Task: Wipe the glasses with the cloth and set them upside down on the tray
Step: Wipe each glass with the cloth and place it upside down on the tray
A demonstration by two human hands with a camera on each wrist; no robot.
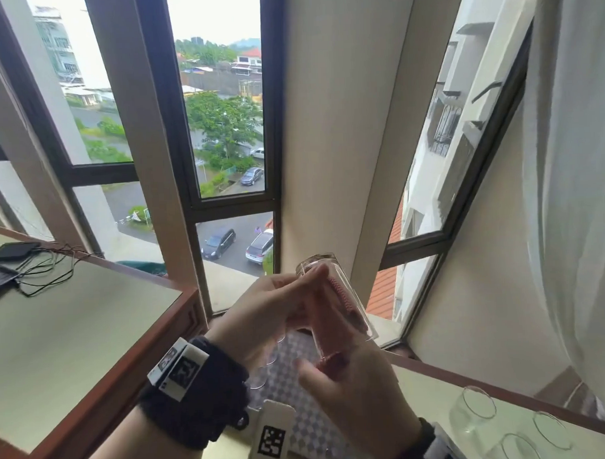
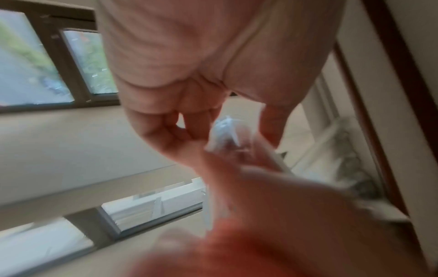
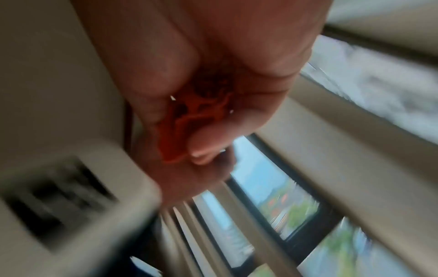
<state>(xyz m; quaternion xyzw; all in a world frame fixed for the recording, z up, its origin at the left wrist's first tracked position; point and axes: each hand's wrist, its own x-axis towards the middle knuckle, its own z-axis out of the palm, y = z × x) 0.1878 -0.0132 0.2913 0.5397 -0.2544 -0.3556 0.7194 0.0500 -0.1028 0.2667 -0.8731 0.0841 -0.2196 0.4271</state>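
A clear glass is held up in front of the window, tilted, with its base up and to the left and its mouth down and to the right. My left hand grips it near the base. A red cloth is stuffed inside the glass, and my right hand pinches it at the mouth. In the right wrist view the cloth is bunched between the fingers. The left wrist view shows the glass base between my fingers, blurred. The patterned tray lies below my hands, with faint outlines of clear glasses on its left part.
Three clear glasses stand mouth up on the table at the lower right. A wooden-edged table with a dark device and cables is at the left. Window frames and a white curtain lie ahead.
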